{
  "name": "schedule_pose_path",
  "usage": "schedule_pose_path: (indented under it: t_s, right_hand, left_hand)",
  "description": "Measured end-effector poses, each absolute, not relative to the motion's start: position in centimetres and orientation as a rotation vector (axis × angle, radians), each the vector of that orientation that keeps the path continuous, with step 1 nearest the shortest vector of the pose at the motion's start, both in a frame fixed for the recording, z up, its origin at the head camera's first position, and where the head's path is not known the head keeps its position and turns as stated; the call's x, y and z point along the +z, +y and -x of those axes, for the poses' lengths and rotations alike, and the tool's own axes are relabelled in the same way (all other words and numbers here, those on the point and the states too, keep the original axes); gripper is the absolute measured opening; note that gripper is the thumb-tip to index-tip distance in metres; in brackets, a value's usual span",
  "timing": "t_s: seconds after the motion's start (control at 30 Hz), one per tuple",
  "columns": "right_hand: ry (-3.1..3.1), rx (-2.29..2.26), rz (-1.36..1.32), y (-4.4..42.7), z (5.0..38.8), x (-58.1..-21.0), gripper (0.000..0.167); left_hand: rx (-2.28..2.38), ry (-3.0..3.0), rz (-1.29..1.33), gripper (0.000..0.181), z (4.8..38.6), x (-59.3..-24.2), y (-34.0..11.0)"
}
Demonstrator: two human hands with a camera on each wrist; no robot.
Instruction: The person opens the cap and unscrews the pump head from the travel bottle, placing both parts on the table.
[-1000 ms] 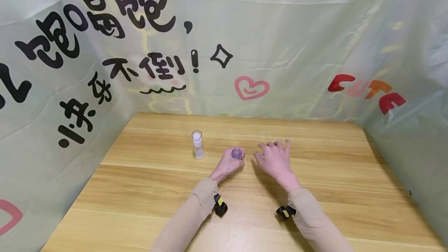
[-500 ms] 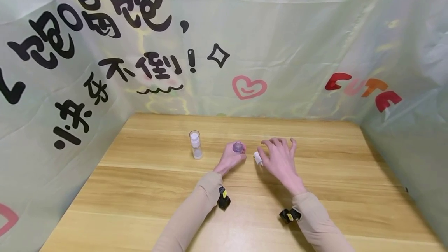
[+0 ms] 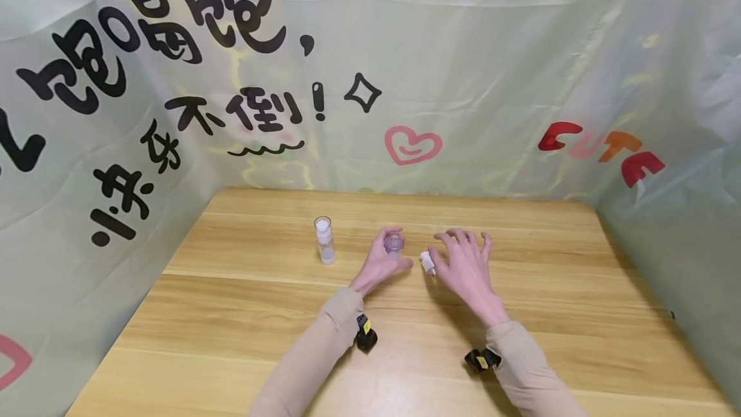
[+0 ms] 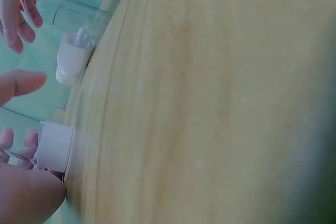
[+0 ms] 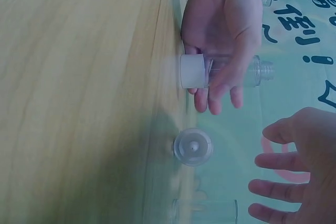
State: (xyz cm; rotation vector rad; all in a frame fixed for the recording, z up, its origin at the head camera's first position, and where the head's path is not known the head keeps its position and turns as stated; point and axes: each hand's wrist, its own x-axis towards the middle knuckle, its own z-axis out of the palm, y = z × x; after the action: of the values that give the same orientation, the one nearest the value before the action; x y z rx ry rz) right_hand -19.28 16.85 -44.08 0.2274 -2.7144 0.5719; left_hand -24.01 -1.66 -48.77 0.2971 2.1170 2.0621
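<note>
"Presently, what is each hand doing?"

"My left hand (image 3: 381,261) is forming a wide curve around the clear bottle (image 3: 394,246). The thumb is pointing away from it, so I am not pinching it; whether a finger is touching the far side, I cannot tell. My right hand (image 3: 465,269) is hovering with fingers spread, holding nothing."

"Where are the parts sitting?"

"The bottle is standing upright on its white base (image 5: 192,71), its threaded neck (image 5: 266,70) showing uncovered. The white pump head (image 3: 428,263) is lying on the table (image 3: 202,340) between the bottle and a standing clear cap (image 4: 73,13). A second bottle (image 3: 325,240), complete with its pump, is standing off to the left."

"Which step are you executing?"

"Judging by the wide grip and the separated parts, I am handling the bottle at a placement point: either releasing or taking hold."

"What is the next move requiring?"

"If releasing, it is calling for a straight withdrawal, without brushing the bottle. If gripping, it is calling for even closure, base steady. Either way, my right hand should be clearing the pump head."
</note>
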Motion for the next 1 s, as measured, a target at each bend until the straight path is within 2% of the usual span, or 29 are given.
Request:
schedule_pose_path:
  t_s: [0.17,0.33,0.53,0.77,0.83,1.0]
  right_hand:
    - [-2.7,0.587,-0.235,16.9,19.2,-44.2,0.037]
    - [-2.676,0.617,-0.25,16.9,19.1,-44.2,0.037]
    - [-2.664,0.633,-0.257,16.9,19.1,-44.3,0.037]
    - [-2.661,0.633,-0.282,16.9,18.9,-44.4,0.035]
    - [-2.657,0.633,-0.285,16.9,18.9,-44.4,0.035]
    - [-2.667,0.632,-0.295,16.9,18.9,-44.5,0.034]
  left_hand:
    - [2.024,2.217,-0.406,0.095,23.3,-48.5,-2.4]
    - [2.043,2.399,-0.525,0.095,22.3,-47.9,-3.8]
    - [2.043,2.602,-0.601,0.084,21.0,-46.7,-5.1]
    - [2.24,2.96,-0.82,0.065,20.8,-45.1,-6.2]
    - [2.317,3.087,-0.757,0.06,21.1,-44.8,-6.6]
    - [2.493,3.188,-0.385,0.061,21.7,-44.7,-7.6]
